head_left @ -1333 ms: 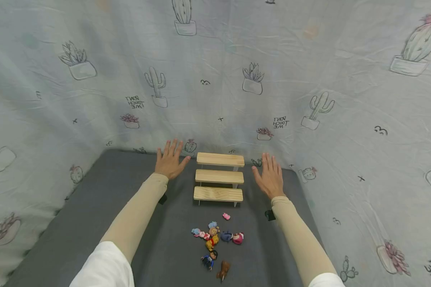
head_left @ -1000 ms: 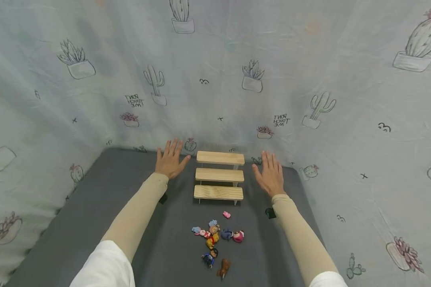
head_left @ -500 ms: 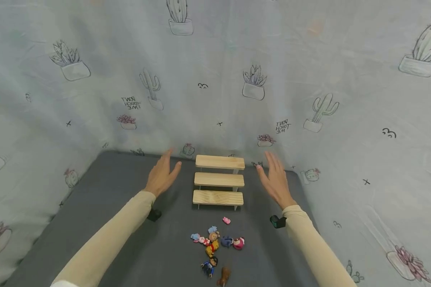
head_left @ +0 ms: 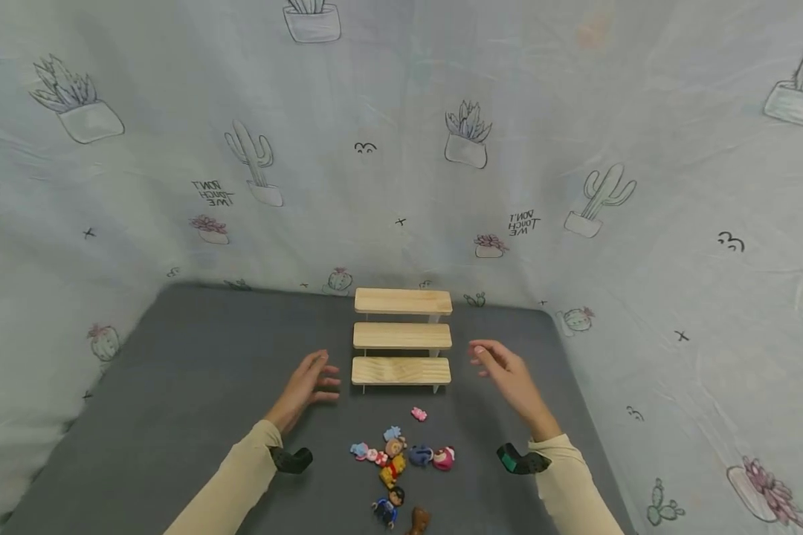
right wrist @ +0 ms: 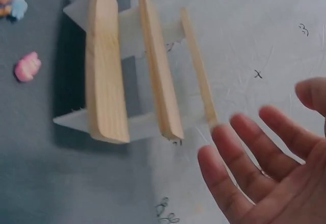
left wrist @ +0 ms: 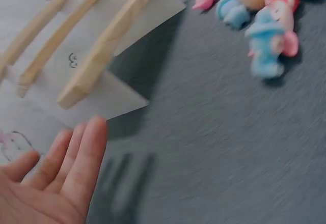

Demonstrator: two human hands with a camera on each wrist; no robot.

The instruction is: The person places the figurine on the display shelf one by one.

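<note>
Grey felt mat under a cactus-print cloth backdrop

The three-step wooden stand (head_left: pixel 402 334) sits at frame centre on the grey mat (head_left: pixel 174 371); left hand (head_left: pixel 305 386) and right hand (head_left: pixel 508 375) flank it, fingers relaxed, holding nothing. Small figurines (head_left: pixel 401 457) lie below. The cloth (head_left: pixel 401 111) shows mirrored "DON'T TOUCH ME".

We see a small wooden step stand (head_left: pixel 402 335) with three pale plank tiers on white side supports, upright on the grey table, its back against the cactus-print cloth. The lowest, front tier shows clear wood grain; the tiers rise toward the back. It sits between our two hands, touched by neither. Just in front of it lies a loose cluster of small toy figurines (head_left: pixel 401 453), a tiny pink one (head_left: pixel 418 414) nearest the stand.
</note>
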